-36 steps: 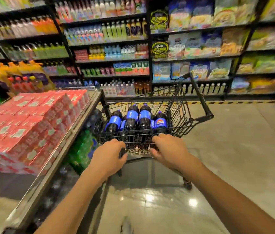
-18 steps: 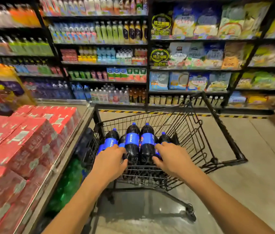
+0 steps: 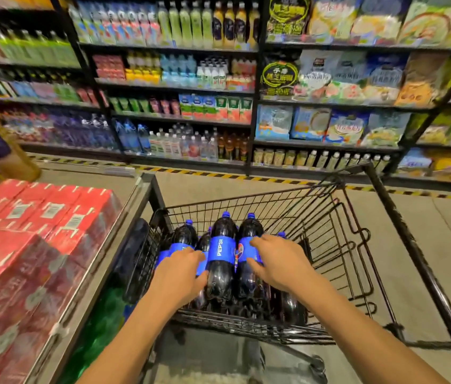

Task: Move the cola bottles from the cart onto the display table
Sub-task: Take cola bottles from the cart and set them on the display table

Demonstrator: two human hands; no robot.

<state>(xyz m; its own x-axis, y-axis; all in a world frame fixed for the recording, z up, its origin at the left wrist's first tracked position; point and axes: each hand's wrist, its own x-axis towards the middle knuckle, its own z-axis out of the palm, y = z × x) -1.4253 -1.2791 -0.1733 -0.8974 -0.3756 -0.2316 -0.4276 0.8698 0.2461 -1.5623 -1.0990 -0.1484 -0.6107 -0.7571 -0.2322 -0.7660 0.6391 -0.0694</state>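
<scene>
Cola bottles (image 3: 223, 253) – dark, with blue caps and blue Pepsi labels – sit packed side by side in the cart (image 3: 329, 217), crowded into the end of its wire basket nearest the person, their caps pointing toward the cart's far side. Both bare arms reach into the cart from its near end. The left hand (image 3: 180, 275) lies on the bottles at the cart's left side, fingers bent over a blue label; the knuckles hide the fingertips, so whether it has actually closed round a bottle cannot be told. The right hand (image 3: 279, 261) rests on the bottles toward the cart's right side, its fingers fairly straight and slightly spread across a label, thumb against the same bottle. Just beside the cart's left side stands the display table (image 3: 102, 273), its metal edge almost touching the basket, its top stacked with red cartons (image 3: 38, 231). Green bottles (image 3: 99, 328) show blurred under the table, level with the cart's near corner. Beyond the cart's far end – past yellow-and-black striped tape (image 3: 218, 176) on the floor – stand shelves (image 3: 185, 87) of drinks and packaged goods.
</scene>
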